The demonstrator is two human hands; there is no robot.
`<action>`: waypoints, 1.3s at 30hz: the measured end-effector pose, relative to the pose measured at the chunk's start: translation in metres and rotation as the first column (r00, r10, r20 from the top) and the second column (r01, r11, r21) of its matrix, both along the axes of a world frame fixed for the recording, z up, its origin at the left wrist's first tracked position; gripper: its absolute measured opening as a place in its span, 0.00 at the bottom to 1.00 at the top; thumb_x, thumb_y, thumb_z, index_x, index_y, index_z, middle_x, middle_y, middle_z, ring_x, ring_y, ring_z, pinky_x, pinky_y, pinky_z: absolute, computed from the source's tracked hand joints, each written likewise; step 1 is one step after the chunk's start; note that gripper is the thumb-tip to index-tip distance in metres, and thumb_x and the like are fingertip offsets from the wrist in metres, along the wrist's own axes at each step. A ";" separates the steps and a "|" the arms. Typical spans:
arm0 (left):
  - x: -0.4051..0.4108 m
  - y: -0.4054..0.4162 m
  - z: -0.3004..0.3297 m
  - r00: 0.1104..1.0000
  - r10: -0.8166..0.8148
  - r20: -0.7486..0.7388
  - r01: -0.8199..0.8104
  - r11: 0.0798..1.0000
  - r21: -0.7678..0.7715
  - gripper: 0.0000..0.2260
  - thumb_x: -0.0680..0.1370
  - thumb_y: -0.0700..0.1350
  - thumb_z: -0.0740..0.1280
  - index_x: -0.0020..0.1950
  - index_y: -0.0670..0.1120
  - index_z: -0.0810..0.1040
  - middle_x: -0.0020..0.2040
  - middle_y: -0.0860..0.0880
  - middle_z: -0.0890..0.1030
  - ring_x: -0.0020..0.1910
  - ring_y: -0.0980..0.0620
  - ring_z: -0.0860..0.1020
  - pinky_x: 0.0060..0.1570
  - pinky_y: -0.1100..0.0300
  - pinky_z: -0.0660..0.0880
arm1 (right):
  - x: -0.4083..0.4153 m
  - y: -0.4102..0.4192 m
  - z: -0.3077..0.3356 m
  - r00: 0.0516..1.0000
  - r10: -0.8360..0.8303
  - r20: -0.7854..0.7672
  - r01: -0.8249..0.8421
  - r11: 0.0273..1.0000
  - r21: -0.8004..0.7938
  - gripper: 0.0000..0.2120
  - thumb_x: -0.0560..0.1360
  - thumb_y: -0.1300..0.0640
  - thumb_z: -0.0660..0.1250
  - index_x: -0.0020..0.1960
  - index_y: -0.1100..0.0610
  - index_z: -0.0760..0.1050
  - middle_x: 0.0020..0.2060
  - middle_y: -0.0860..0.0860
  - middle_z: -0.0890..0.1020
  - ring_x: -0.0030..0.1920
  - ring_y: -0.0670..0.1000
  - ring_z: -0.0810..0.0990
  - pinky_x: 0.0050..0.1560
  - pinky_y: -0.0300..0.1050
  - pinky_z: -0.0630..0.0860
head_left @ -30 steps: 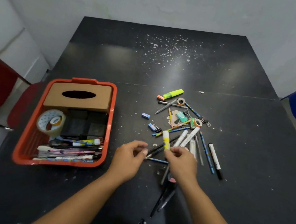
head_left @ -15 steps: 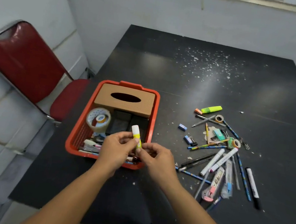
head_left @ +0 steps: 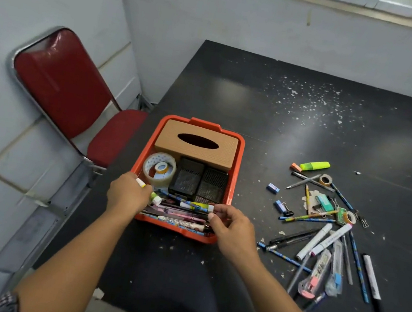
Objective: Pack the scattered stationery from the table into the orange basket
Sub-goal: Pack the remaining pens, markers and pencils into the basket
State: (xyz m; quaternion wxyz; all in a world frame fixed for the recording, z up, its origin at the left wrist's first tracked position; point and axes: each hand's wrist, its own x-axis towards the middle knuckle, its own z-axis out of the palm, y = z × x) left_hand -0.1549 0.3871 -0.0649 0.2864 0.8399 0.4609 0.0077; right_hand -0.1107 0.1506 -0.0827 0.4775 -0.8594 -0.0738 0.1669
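The table point(head_left: 234, 101) is black and flecked with white specks. The orange basket point(head_left: 238, 160) stands on its near left part. Beyond the grip, the basket holds a tan tissue box point(head_left: 195, 151), two black mesh holders point(head_left: 199, 183) and a clear tape roll point(head_left: 159, 169); under the grip lie pens and markers, packed lengthwise along the near wall.

Well to the right of the grip, the unpacked stationery lies loose on the table: a green highlighter point(head_left: 314, 165), markers, pencils, binder clips, erasers and small tape rolls. Judged from this pile, the task is roughly half done.

The glue stick point(head_left: 140, 183) is in the left hand point(head_left: 127, 194), at the basket's near left corner. Only its white and yellow end shows. Expect a light, rigid, smooth plastic tube, not fragile. Grasp it across the barrel, not by the cap, which may pull off.

The left hand is palm down, fingers curled round the stick. The right hand point(head_left: 231, 230) is over the near right corner, its fingertips point(head_left: 214, 211) pinching the white end of a marker point(head_left: 196, 205) lying across the packed pens. Both forearms reach forward from the lower edge of the view.
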 end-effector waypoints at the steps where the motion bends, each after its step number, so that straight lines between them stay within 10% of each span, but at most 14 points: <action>1: 0.002 0.000 -0.003 1.000 -0.007 -0.014 0.007 1.000 0.016 0.14 0.76 0.50 0.69 0.55 0.41 0.78 0.51 0.42 0.81 0.49 0.42 0.77 0.41 0.55 0.70 | 0.000 -0.001 0.001 1.000 0.001 -0.003 -0.001 1.000 0.002 0.09 0.75 0.51 0.70 0.55 0.48 0.80 0.44 0.44 0.81 0.43 0.41 0.80 0.39 0.31 0.73; 15: 0.001 -0.029 0.000 0.987 -0.131 0.089 0.119 0.985 0.128 0.17 0.77 0.50 0.65 0.65 0.48 0.74 0.49 0.48 0.82 0.42 0.50 0.72 0.41 0.55 0.69 | 0.001 -0.007 0.002 0.999 -0.006 -0.054 0.008 1.000 0.027 0.08 0.77 0.54 0.69 0.55 0.47 0.78 0.44 0.43 0.80 0.44 0.42 0.79 0.37 0.29 0.74; 20: 0.018 -0.070 0.009 0.902 -0.334 0.274 0.320 0.943 0.095 0.17 0.78 0.48 0.66 0.66 0.48 0.75 0.34 0.58 0.79 0.38 0.58 0.77 0.43 0.56 0.74 | 0.010 -0.022 -0.002 0.997 -0.065 -0.042 0.066 0.998 0.015 0.07 0.76 0.53 0.69 0.53 0.48 0.80 0.43 0.44 0.81 0.41 0.41 0.79 0.40 0.32 0.75; 30: 0.077 -0.157 -0.010 0.609 -0.709 0.356 0.690 0.695 0.202 0.16 0.76 0.46 0.68 0.63 0.48 0.78 0.53 0.53 0.78 0.44 0.56 0.78 0.49 0.55 0.77 | 0.059 -0.094 -0.018 0.962 -0.263 -0.067 0.256 0.961 -0.105 0.05 0.76 0.50 0.69 0.51 0.49 0.80 0.39 0.42 0.81 0.41 0.43 0.79 0.41 0.37 0.74; 39: 0.104 -0.208 -0.050 0.545 -0.838 0.031 0.835 0.546 0.075 0.19 0.78 0.50 0.65 0.69 0.48 0.73 0.64 0.50 0.73 0.66 0.49 0.69 0.65 0.56 0.67 | 0.122 -0.156 -0.035 0.916 -0.401 0.032 0.384 0.846 -0.370 0.09 0.77 0.49 0.65 0.51 0.50 0.81 0.42 0.47 0.82 0.45 0.52 0.80 0.42 0.45 0.75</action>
